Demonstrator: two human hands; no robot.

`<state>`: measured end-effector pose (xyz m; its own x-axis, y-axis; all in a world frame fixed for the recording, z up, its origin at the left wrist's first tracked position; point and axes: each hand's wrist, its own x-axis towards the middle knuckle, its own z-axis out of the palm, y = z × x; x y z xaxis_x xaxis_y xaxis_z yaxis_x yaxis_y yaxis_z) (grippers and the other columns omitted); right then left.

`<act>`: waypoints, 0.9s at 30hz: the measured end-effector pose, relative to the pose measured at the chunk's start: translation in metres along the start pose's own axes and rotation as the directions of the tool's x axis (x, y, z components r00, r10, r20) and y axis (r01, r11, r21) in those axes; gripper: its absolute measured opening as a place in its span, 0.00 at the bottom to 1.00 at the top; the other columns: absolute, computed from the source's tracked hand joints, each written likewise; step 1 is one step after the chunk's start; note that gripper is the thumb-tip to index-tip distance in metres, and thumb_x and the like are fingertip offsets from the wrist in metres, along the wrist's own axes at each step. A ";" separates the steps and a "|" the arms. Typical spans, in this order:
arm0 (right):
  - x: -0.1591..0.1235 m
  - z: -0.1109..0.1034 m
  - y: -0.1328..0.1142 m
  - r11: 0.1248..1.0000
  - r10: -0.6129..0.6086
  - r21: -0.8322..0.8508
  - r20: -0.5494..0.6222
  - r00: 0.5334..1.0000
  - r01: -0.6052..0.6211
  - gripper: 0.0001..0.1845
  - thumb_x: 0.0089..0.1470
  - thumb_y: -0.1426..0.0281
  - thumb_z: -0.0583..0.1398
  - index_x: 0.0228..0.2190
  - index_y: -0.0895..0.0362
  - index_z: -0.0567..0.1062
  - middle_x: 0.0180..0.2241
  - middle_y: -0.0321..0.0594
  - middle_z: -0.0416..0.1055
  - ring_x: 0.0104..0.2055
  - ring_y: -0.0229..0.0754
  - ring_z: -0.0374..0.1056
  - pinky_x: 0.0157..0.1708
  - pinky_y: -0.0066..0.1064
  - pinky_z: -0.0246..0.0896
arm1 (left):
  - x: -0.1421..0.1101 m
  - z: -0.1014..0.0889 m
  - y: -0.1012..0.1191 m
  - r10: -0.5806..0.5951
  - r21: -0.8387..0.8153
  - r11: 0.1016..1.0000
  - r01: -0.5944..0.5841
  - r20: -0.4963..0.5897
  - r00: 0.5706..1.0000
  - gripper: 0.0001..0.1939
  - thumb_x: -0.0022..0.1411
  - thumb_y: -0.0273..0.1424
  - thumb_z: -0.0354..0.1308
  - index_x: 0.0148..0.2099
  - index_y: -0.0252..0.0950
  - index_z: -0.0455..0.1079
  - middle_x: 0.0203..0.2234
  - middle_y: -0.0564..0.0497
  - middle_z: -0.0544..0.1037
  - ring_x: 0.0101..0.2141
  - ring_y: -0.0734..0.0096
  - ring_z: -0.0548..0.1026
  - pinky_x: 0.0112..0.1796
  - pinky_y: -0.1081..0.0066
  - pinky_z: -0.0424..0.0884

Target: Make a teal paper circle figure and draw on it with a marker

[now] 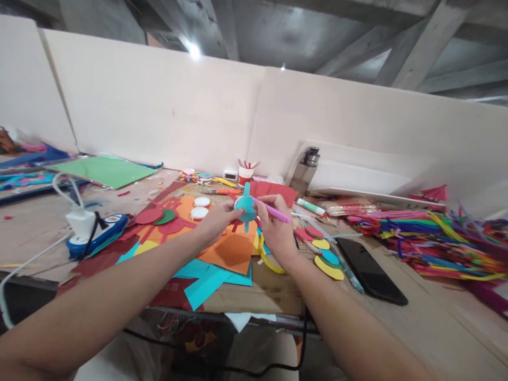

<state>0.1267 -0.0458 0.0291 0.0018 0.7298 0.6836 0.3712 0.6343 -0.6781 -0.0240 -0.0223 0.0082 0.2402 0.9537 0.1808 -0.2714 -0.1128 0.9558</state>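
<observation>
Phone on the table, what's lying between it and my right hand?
In the head view, red, yellow, blue and green discs lie between your right hand and the phone, with clear plastic close beside the phone.

A flat, black, rectangular phone (371, 271) lies to the right of the right hand (278, 227). Beyond that hand and to its right is a grey, see-through bottle with a black lid (304, 174). A small white clock with a dark display (230, 175) sits beyond the left hand (216, 219). Well apart to the left of the left hand, a blue-edged, rounded power strip (97, 235) bears a boxy white plastic plug (80, 223). Tall, smooth white panels (159, 100) stand behind, beyond both hands.
</observation>
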 end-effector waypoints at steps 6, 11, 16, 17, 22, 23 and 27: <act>0.002 -0.002 0.002 0.999 0.001 0.040 -0.014 1.000 -0.001 0.11 0.58 0.60 0.58 0.35 0.55 0.71 0.31 0.37 0.72 0.32 0.39 0.68 0.32 0.31 0.64 | -0.002 0.001 0.005 -0.037 -0.090 0.995 0.041 0.050 0.998 0.12 0.48 0.35 0.66 0.31 0.32 0.71 0.24 0.51 0.73 0.27 0.73 0.71 0.31 0.71 0.65; 0.003 -0.003 0.000 0.997 0.019 0.078 -0.051 0.999 -0.014 0.12 0.57 0.59 0.59 0.34 0.56 0.69 0.32 0.37 0.71 0.33 0.38 0.68 0.33 0.31 0.65 | -0.002 0.003 0.007 -0.028 -0.144 0.989 0.040 0.086 0.996 0.14 0.49 0.35 0.67 0.34 0.32 0.69 0.28 0.50 0.75 0.29 0.73 0.73 0.34 0.71 0.67; 0.003 -0.005 0.002 0.997 0.031 0.071 -0.072 0.997 -0.026 0.14 0.57 0.57 0.59 0.34 0.56 0.69 0.31 0.36 0.70 0.32 0.38 0.69 0.32 0.31 0.66 | -0.001 0.002 0.005 0.006 -0.108 0.994 0.007 0.112 0.994 0.21 0.48 0.40 0.69 0.39 0.33 0.68 0.30 0.49 0.76 0.30 0.72 0.73 0.34 0.71 0.66; 0.003 -0.005 0.002 0.998 0.028 0.061 -0.076 0.997 -0.023 0.14 0.57 0.57 0.59 0.33 0.56 0.69 0.31 0.36 0.70 0.31 0.38 0.69 0.32 0.31 0.66 | -0.001 0.001 0.005 0.005 -0.091 0.996 0.005 0.112 0.994 0.22 0.48 0.41 0.69 0.40 0.33 0.68 0.30 0.49 0.76 0.29 0.73 0.73 0.33 0.72 0.66; 0.003 -0.005 0.002 0.999 0.022 0.047 -0.090 0.996 -0.018 0.14 0.56 0.57 0.60 0.33 0.56 0.69 0.29 0.36 0.70 0.31 0.38 0.69 0.31 0.31 0.66 | -0.001 -0.001 0.004 0.012 -0.029 1.000 -0.009 0.109 0.994 0.23 0.50 0.43 0.67 0.42 0.33 0.70 0.30 0.50 0.76 0.26 0.76 0.71 0.28 0.74 0.62; 0.003 -0.005 0.002 0.998 0.022 0.053 -0.087 0.996 -0.018 0.14 0.56 0.57 0.60 0.33 0.56 0.69 0.30 0.36 0.71 0.31 0.38 0.69 0.31 0.31 0.66 | -0.001 -0.001 0.004 0.016 -0.023 1.000 -0.013 0.113 0.993 0.23 0.50 0.43 0.67 0.43 0.33 0.70 0.30 0.50 0.76 0.26 0.76 0.71 0.28 0.74 0.62; 0.003 -0.005 0.004 0.999 0.022 0.032 -0.077 0.997 -0.020 0.14 0.57 0.57 0.59 0.34 0.55 0.70 0.31 0.37 0.72 0.32 0.39 0.71 0.32 0.32 0.67 | 0.000 -0.002 0.003 0.021 -0.008 1.000 -0.020 0.118 0.993 0.23 0.51 0.43 0.66 0.44 0.32 0.70 0.30 0.50 0.76 0.26 0.77 0.70 0.28 0.74 0.62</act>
<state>0.1324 -0.0429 0.0298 0.0816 0.7217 0.6874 0.3411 0.6278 -0.6997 -0.0264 -0.0226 0.0109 0.3431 0.9114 0.2272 -0.2834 -0.1301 0.9501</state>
